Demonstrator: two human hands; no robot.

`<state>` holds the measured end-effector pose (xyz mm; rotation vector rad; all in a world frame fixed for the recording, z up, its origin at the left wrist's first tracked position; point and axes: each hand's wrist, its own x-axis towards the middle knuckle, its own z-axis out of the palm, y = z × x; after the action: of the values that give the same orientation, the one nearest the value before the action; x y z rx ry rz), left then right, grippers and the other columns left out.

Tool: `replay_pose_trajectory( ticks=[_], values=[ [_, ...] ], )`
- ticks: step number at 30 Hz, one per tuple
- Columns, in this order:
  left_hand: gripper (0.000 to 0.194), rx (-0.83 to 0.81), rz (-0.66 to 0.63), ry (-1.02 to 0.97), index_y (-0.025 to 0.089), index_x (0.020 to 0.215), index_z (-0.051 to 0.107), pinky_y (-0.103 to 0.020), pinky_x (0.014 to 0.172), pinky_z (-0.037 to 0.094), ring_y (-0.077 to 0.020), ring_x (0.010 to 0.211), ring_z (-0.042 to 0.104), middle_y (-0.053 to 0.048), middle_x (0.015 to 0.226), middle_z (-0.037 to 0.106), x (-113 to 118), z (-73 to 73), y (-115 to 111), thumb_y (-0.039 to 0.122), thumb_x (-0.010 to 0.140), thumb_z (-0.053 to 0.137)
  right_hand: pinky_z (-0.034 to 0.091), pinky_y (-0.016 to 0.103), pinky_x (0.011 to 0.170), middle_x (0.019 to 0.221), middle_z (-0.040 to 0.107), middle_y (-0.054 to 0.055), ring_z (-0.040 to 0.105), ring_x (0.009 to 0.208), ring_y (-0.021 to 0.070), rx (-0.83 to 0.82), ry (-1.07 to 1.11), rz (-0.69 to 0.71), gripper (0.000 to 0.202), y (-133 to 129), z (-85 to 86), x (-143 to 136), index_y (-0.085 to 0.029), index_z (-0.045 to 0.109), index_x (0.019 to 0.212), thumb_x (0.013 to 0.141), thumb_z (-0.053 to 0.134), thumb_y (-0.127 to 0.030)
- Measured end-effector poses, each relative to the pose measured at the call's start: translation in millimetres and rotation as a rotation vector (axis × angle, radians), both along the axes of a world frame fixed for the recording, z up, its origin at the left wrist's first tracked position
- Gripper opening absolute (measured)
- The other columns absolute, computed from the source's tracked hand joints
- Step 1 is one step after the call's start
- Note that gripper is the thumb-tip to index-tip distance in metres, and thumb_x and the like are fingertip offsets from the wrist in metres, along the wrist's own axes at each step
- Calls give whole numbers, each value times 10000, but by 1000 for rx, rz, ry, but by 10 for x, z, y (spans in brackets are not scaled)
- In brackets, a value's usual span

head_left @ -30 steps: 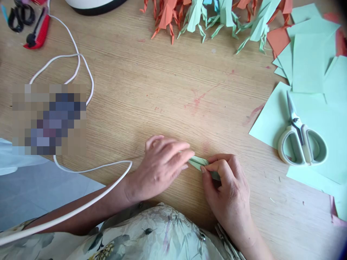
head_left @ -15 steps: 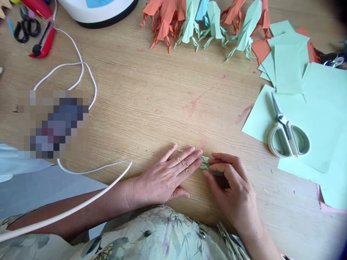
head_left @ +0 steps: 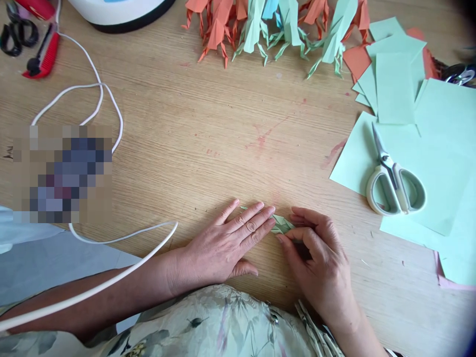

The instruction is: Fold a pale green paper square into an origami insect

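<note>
A small piece of folded green paper (head_left: 282,224) lies on the table close to my body, partly covered by both hands. My left hand (head_left: 232,238) rests flat across its left part, fingers stretched and slightly spread, pressing it to the wood. A thin green tip shows beyond the left fingers. On the right, my right hand (head_left: 320,253) pinches the paper's near right edge between thumb and index finger, with the other fingers curled. The paper's right end is hidden behind those fingers.
White-handled scissors (head_left: 396,186) lie on green sheets (head_left: 442,153) at the right. Folded orange figures (head_left: 219,29) and green figures (head_left: 336,34) line the back. A white cable (head_left: 122,277) crosses my left arm. A blurred-out object (head_left: 70,173) and a red cutter (head_left: 46,54) are at left.
More of the folded green paper shows between my hands, as the right fingers have shifted on its edge. My left hand stays flat on it. The whole view has shifted slightly.
</note>
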<state>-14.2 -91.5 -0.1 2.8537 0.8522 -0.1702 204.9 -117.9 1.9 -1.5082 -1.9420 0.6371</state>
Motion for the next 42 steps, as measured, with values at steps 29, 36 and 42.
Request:
replay_pose_trajectory(
  ticks=[29,36,42],
  values=[
    [911,-29,34,-8,173,1562,237,-555,1210,171,-312,1527,126,-125,1653,113,43,43,-7,726,874,462,570,419,871,1194,560,118,608,1073,237,-41,-14,20,71,8,8,29,-198,606,939,915,598,-132],
    [918,-42,31,-24,166,1573,195,-563,1209,155,-311,1532,87,-124,1656,100,17,15,-9,725,885,436,576,442,883,1204,561,119,612,1106,255,-90,19,72,64,29,33,101,-209,626,957,929,587,-168],
    [899,-48,31,-42,170,1570,209,-551,1214,151,-312,1532,92,-120,1652,141,23,17,-1,702,890,463,561,471,883,1183,571,120,591,1120,271,-138,23,-34,75,41,75,-47,-215,649,943,931,578,-195]
  ],
)
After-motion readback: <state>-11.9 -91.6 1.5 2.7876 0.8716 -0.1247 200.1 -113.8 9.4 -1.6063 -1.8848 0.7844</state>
